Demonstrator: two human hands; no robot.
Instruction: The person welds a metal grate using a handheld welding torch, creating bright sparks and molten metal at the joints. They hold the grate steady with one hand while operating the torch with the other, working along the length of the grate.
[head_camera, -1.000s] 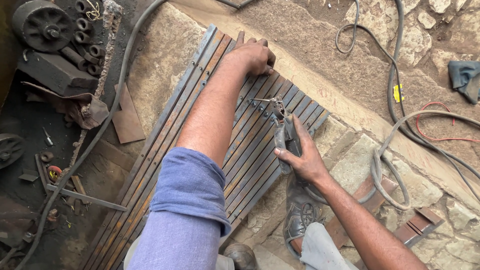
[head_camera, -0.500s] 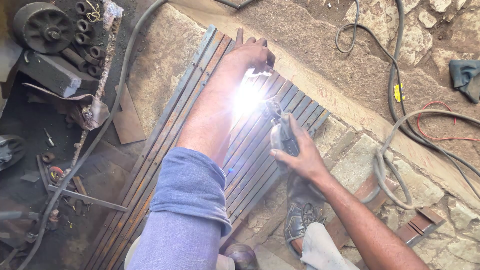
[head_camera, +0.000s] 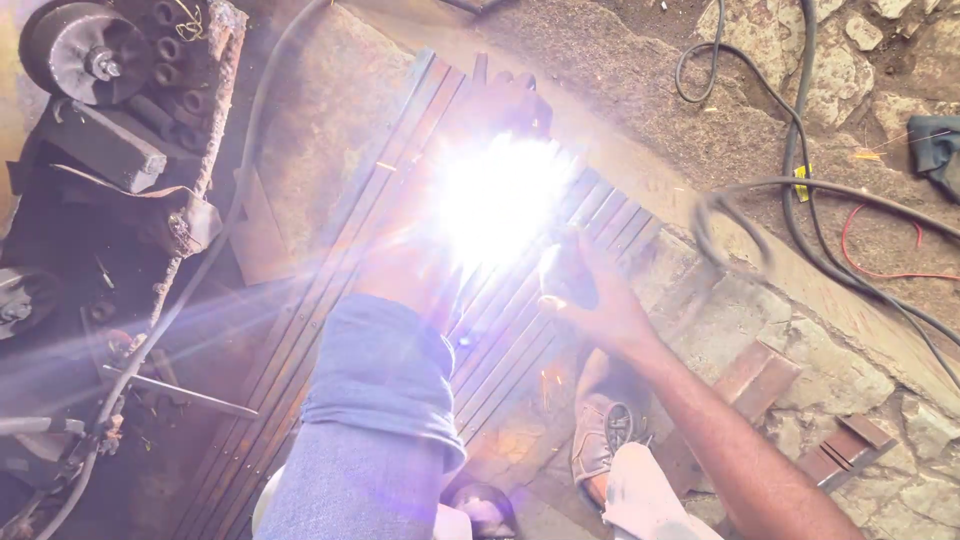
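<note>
Hands either side of a white welding glare (head_camera: 495, 195): left hand (head_camera: 508, 98) at twelve o'clock of it, laid on the far end of a long grille of rusty flat steel slats (head_camera: 395, 170), mostly washed out by light, so spread or curled cannot be told; right hand (head_camera: 605, 305) at four o'clock, closed around a dark welding holder (head_camera: 572, 272) tipped toward the light. Compared with half a second ago, glare swollen from a small bright spot to a burst hiding the middle of the slats, sparks now scattered at five o'clock: arc judged fully struck, weld running on the grille between the hands. Around that, by size: pale rough stone paving (head_camera: 800, 350) from three to five o'clock; black greasy machine with a round pulley (head_camera: 80, 50) at ten; rolled blue denim sleeve (head_camera: 380, 400) at six; grey and black looping cables (head_camera: 800, 120) at two; worn brown lace-up shoe (head_camera: 600, 440) at five; thin red wire (head_camera: 870, 265) at three. Only label: small yellow rectangular tag (head_camera: 800, 182) on a cable at two o'clock. No packages or signs seen.
</note>
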